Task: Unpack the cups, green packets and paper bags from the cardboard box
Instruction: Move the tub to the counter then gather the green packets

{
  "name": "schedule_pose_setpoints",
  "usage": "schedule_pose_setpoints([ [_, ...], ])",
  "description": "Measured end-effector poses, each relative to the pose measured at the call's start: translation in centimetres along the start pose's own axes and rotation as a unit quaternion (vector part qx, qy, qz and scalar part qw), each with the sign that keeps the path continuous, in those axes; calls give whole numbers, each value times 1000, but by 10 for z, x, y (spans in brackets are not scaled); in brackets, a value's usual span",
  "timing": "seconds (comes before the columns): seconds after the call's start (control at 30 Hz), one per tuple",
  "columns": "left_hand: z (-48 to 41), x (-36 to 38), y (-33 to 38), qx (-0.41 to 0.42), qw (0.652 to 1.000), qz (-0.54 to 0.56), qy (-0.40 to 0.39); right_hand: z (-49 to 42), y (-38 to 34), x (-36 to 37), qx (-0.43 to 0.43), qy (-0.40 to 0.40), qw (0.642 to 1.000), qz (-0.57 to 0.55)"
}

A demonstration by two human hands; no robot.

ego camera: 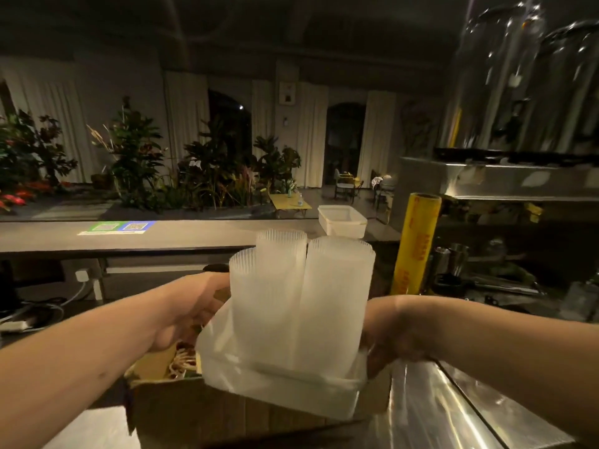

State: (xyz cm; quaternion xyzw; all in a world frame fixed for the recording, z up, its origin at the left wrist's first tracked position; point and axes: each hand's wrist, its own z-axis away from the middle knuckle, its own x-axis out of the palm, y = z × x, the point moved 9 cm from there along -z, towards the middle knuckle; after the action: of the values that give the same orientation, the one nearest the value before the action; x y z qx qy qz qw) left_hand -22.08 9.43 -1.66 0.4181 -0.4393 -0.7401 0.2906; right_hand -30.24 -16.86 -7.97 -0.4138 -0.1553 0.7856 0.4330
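cardboard box (181,413): closest to me, sitting open on the steel counter (453,416). In the left part of it there's some brown-and-red printed stuff with a bit of green. Can't say if that's the paper bags or the packets.

left hand (191,306): on the left flank of the bag of cups (278,384), fingers curled in against the plastic. The tips go behind the bag, so no idea how far they wrap.

right hand (389,332): on the opposite side and lower down, fingers curled and gripping the bag's bottom right corner.

where the cups are: three sleeves of clear ribbed cups (334,293) in one thin plastic bag, squeezed between both hands. The bag's bottom looks level with the box rim, over the right half of the box.

the bit that matters: the stacks' long axis is pretty much straight up, tops pointing away from me. The hands only hold the lower half, one each side, neither clearly nearer. I'd guess it gets tippy if either side lets go.

next move, my guess: straight up to clear the rim, then over to the bare steel on the right.

further back: a yellow cling film roll (416,244) stands just right of the stacks, so swinging wide could clip it. Beyond that there's a white plastic tub (343,222) on the long bar counter (162,234), and plants (136,150) way off.
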Motion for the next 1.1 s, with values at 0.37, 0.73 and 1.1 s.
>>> schedule_pose_setpoints([
  [0.37,-131,-66,30,58,950,201,232,-53,-68,-83,56,64,968,-235],
  [0.73,-246,8,60,77,970,207,98,-147,-145,-175,40,110,935,-336],
  [1.1,-376,17,94,47,965,253,45,-255,-181,-208,14,116,901,-417],
])
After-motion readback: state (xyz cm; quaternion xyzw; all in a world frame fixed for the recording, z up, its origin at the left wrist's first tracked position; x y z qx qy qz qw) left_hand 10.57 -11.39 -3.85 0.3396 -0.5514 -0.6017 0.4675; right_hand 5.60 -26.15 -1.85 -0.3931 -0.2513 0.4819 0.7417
